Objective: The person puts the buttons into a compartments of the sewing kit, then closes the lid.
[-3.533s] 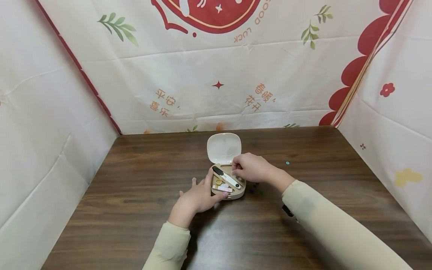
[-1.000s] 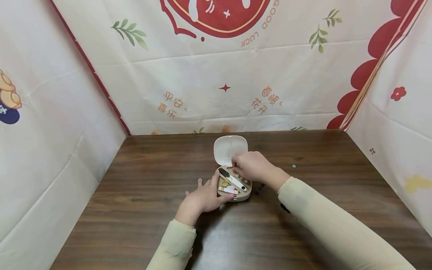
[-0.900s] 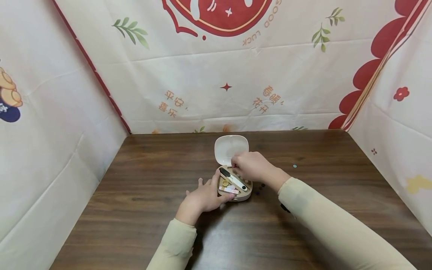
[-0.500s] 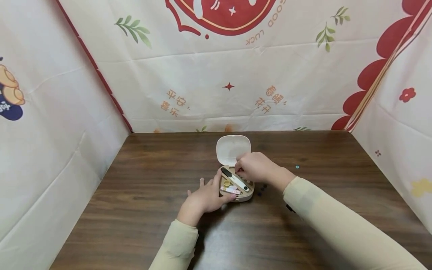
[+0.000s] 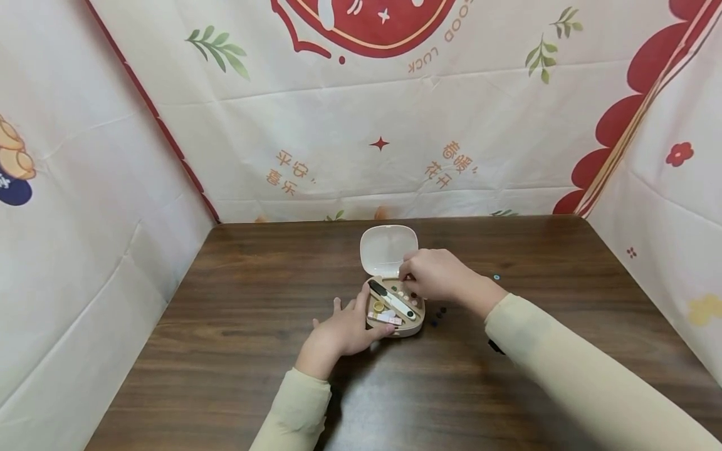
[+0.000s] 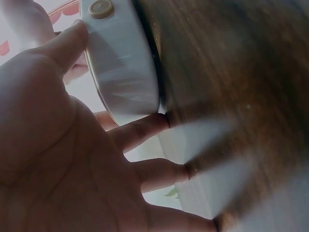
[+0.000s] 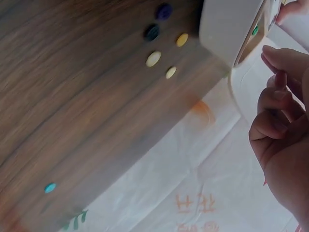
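Note:
An opened sewing box [image 5: 408, 329] stands on the table with its white lid [image 5: 388, 249] tipped back. Inside lie thread snips [image 5: 393, 300], a gold thimble-like ring [image 5: 378, 306], a rolled tape-like strip [image 5: 385, 318] and several small buttons [image 5: 401, 294]. My left hand [image 5: 341, 330] rests against the box's left side, fingers straight and spread in the left wrist view, thumb on the front rim. Over the box's right rear compartment hovers my right hand [image 5: 431, 274]. Its fingers are curled in the right wrist view, and nothing shows between them; some fingertips are partly hidden.
Loose buttons lie on the wooden table [image 5: 254, 300] right of the box: a purple one [image 7: 163, 11], a dark one [image 7: 151, 32], a yellow one [image 7: 182, 39] and pale ones [image 7: 153, 59]. A teal button [image 5: 496, 277] sits farther right. Printed cloth [image 5: 338, 125] hangs around the table.
My right hand has lifted slightly right, away from the compartment, and a dark green button and others now show there. My left hand has stayed on the box. The head view has shifted slightly.

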Tool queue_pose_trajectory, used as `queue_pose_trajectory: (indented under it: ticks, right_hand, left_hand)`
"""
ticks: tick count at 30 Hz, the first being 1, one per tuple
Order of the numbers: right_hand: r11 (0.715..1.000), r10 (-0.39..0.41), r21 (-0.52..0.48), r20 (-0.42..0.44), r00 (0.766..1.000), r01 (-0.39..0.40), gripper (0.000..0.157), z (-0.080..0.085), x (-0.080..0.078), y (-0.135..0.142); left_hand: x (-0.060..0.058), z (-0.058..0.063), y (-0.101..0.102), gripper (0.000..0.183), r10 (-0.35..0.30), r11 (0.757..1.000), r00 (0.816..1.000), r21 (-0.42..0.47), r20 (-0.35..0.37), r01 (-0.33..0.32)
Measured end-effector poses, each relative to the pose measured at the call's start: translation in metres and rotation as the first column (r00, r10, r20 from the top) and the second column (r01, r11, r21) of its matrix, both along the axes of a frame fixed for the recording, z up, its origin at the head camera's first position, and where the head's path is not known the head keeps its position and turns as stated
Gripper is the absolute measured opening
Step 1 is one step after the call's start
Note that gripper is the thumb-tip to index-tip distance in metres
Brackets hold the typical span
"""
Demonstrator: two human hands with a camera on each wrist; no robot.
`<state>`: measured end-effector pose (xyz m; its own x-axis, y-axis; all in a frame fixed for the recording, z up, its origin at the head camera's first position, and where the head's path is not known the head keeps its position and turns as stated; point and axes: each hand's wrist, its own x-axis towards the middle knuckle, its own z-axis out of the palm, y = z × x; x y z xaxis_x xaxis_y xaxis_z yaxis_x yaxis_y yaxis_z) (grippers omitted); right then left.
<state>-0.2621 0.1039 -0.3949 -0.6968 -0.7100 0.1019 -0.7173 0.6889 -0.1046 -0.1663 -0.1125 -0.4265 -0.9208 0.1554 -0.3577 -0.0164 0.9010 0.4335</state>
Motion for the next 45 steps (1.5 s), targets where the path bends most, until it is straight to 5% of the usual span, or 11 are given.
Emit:
queue_pose_trajectory:
  ticks: [7,19,29,37,45]
  right_hand:
    - [0.993,-0.111,0.049,0.077,0.991,0.107,0.021,0.004,0.009,0.032]
    - [0.984,-0.133,0.134,0.109,0.985,0.118,0.02,0.012,0.025,0.036]
    - [0.889,-0.289,0.396,0.1,0.952,0.228,0.013,0.012,0.052,0.031]
    - [0.874,-0.34,0.39,0.062,0.938,0.291,0.018,-0.008,0.059,0.022]
    - [0.878,-0.37,0.35,0.063,0.927,0.327,0.017,-0.019,0.056,0.023]
  left_hand:
    - [0.0,0.001,0.001,0.105,-0.005,1.0,1.0,0.004,0.005,0.005]
    - [-0.005,-0.001,0.004,0.106,-0.005,1.0,1.0,0.004,-0.006,0.005]
    - [-0.004,-0.001,0.002,0.106,-0.003,1.0,1.0,0.013,-0.002,0.003]
    - [0.003,-0.001,0.0,0.104,0.018,1.0,1.0,0.016,0.007,-0.018]
    - [-0.005,-0.015,0.0,0.108,-0.001,1.0,1.0,0.011,-0.022,0.001]
